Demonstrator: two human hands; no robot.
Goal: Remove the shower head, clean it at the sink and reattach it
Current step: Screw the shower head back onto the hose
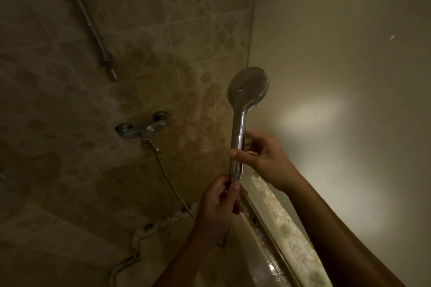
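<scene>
Our left hand (220,196) is pinched shut around the connector at the bottom end of the shower head (242,112), fingers and thumb closed on the joint where the hose (168,179) meets the handle. Our right hand (258,154) grips the chrome handle just above, thumb across the front and fingers curled behind.

Reading the scene from the left: at about ten o'clock from the hands the riser rail (88,23) slants down the tiled wall (58,100) and ends in a small bracket, well apart from us. Below it, at nine o'clock, the mixer tap (142,130) projects from the tiles, and the thin hose drops from its outlet toward five o'clock, passing behind our left wrist. The light is dim and we cannot tell whether the hose is fully screwed on or loosened at the joint.

The shower head stands nearly upright at twelve o'clock from the hands, its round face turned away from us. It sits right at the corner where the tiles meet the glass panel (338,77), close beside that edge. From the hands toward five o'clock runs the panel's bottom frame (275,230), stained and mottled, just beside our right forearm. Open room lies on the left, between the handle and the tap.
</scene>
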